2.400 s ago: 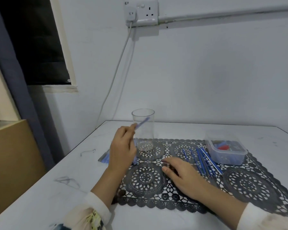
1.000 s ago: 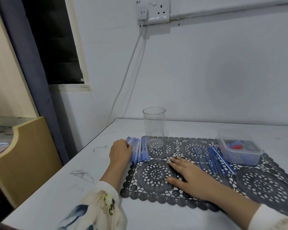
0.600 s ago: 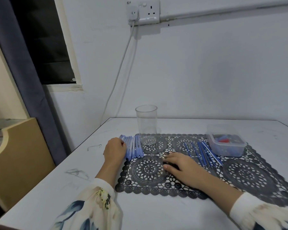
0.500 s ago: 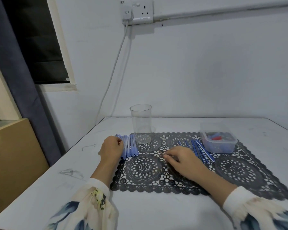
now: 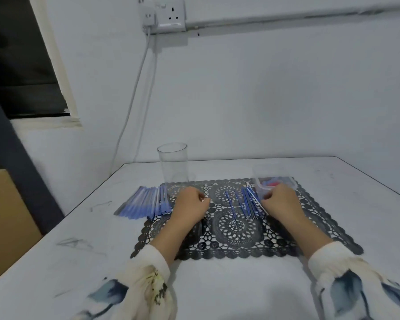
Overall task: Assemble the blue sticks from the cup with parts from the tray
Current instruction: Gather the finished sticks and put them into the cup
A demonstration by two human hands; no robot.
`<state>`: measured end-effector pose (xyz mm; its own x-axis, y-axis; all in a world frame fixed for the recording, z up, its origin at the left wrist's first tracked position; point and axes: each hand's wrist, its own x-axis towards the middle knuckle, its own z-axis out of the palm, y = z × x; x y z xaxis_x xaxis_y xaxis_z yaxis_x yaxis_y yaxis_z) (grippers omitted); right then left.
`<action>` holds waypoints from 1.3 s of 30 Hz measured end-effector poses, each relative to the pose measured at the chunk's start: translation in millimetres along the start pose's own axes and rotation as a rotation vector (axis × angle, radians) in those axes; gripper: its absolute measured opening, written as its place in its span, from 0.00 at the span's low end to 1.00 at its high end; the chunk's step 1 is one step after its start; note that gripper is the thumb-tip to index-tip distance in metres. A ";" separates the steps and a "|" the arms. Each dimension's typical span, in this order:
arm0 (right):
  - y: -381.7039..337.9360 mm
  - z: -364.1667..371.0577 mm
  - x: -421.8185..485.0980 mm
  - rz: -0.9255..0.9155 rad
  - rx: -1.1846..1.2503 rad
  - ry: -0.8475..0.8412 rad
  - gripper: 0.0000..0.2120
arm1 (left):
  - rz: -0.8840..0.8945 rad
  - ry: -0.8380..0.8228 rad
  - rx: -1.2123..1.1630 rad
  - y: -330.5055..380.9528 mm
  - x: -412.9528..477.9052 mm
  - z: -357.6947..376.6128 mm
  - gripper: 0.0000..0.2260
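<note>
The clear cup (image 5: pixel 172 162) stands empty at the mat's far left corner. A pile of blue sticks (image 5: pixel 146 203) lies flat on the table, just left of the mat. Several thinner blue rods (image 5: pixel 239 202) lie on the mat's middle. The clear plastic tray (image 5: pixel 286 181) with blue and red parts sits at the mat's far right. My left hand (image 5: pixel 189 206) rests on the mat right of the pile, fingers curled, nothing visible in it. My right hand (image 5: pixel 280 202) is curled against the tray's front edge, over the rightmost thin rods; whether it grips one is hidden.
A black lace mat (image 5: pixel 236 229) covers the middle of the white table (image 5: pixel 217 287). A wall socket (image 5: pixel 169 16) with a hanging white cable (image 5: pixel 134 88) is behind the cup. A brown cabinet (image 5: pixel 5 222) stands off the table's left edge.
My left hand has left the pile of blue sticks and moved right onto the mat. My right hand has slid right across the thin rods to the tray's front.
</note>
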<state>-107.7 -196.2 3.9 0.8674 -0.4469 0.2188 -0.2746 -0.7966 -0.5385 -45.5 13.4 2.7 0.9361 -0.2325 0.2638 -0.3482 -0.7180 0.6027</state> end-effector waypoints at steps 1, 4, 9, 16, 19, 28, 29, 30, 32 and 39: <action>2.2 0.9 0.4 0.012 0.006 -0.003 0.07 | -0.009 -0.031 0.019 4.3 3.4 7.2 0.09; 2.5 1.2 -0.9 0.022 0.020 -0.030 0.07 | -0.047 -0.102 0.048 19.2 10.4 30.0 0.13; -3.2 8.2 -2.2 0.053 -0.079 -0.088 0.11 | -0.055 -0.091 0.052 41.3 19.6 59.9 0.16; -5.2 16.4 2.4 -0.017 -0.127 -0.061 0.09 | -0.059 -0.084 0.054 51.8 29.2 73.6 0.14; -6.8 20.8 4.2 -0.011 -0.139 -0.045 0.09 | -0.051 -0.084 0.047 54.3 30.1 74.1 0.16; -11.2 22.9 8.2 0.048 -0.163 -0.092 0.09 | -0.055 -0.093 0.086 55.5 33.9 75.3 0.09; -11.5 21.7 8.0 0.061 -0.175 -0.095 0.12 | -0.047 -0.092 0.103 55.6 34.0 74.8 0.06; -12.0 20.7 7.9 0.065 -0.186 -0.097 0.15 | -0.039 -0.090 0.122 55.8 34.3 74.3 0.04; -13.0 19.1 7.7 0.056 -0.196 -0.105 0.20 | -0.023 -0.079 0.160 55.8 36.3 73.5 0.03; -19.1 14.5 -0.3 0.001 -0.270 -0.102 0.20 | 0.024 -0.087 0.225 56.8 37.9 68.0 0.06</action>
<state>-96.6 -174.9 2.3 0.9008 -0.4151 0.1277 -0.3640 -0.8821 -0.2990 -26.4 -80.8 -4.3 0.9318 -0.3000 0.2043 -0.3599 -0.8376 0.4110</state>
